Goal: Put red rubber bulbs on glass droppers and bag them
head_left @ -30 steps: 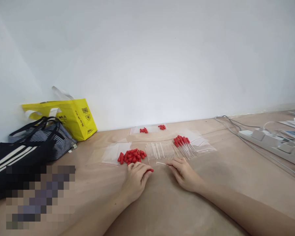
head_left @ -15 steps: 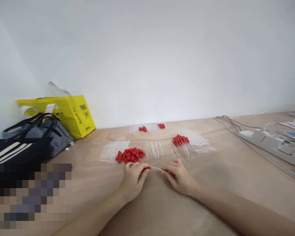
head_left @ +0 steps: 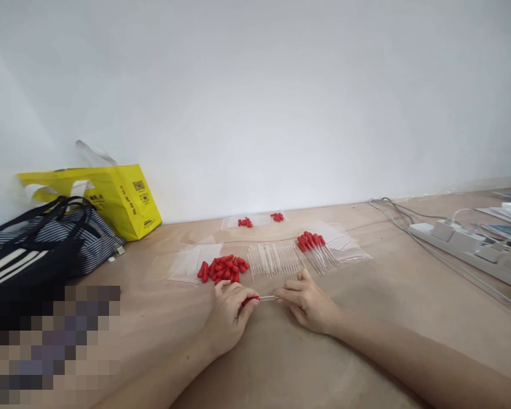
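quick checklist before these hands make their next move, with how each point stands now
1. Left hand gripping the bulb: ok, pinched between thumb and fingers.
2. Right hand gripping the tube: ok, held at its right end.
3. Tube lined up with the bulb: ok, its left end meets it.
4. Tube seated deep enough: cannot tell, fingers cover much of the bulb.
5. Spare bulbs near: ok, heaped just beyond the left hand.
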`<state>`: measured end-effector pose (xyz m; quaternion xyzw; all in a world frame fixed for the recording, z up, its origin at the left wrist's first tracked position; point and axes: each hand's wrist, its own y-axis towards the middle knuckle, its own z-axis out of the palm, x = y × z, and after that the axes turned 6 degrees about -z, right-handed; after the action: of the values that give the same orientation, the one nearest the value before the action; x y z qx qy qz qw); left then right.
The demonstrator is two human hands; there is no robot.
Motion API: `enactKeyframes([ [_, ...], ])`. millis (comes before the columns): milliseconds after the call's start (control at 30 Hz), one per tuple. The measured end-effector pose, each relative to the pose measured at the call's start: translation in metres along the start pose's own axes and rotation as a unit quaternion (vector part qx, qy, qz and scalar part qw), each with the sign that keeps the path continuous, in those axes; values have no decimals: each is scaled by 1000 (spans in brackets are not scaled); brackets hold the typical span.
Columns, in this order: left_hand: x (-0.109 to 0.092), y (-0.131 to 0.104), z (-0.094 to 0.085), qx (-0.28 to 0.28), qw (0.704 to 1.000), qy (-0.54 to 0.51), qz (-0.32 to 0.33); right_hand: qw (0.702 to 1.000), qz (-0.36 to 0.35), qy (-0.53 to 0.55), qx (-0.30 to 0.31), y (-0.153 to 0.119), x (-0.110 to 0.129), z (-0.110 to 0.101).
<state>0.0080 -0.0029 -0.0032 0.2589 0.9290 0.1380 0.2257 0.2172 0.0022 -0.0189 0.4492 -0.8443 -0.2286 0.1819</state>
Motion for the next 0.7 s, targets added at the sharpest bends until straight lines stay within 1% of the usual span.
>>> enactKeyframes([
  [100,-2,-1,0,-3,1000,12,25,1000,-2,1,0,0,1,-1],
  [200,-4,-2,1,-12,999,19,47,1000,0,18,-12,0,4,-2],
  [400,-7,-4,0,-28,996,39,76,999,2,38,-26,2,9,-2],
  [600,-9,-4,2,-34,994,44,94,999,4,48,-21,2,9,1],
  [700,-8,-4,4,-47,993,29,102,999,1,47,-9,2,8,2],
])
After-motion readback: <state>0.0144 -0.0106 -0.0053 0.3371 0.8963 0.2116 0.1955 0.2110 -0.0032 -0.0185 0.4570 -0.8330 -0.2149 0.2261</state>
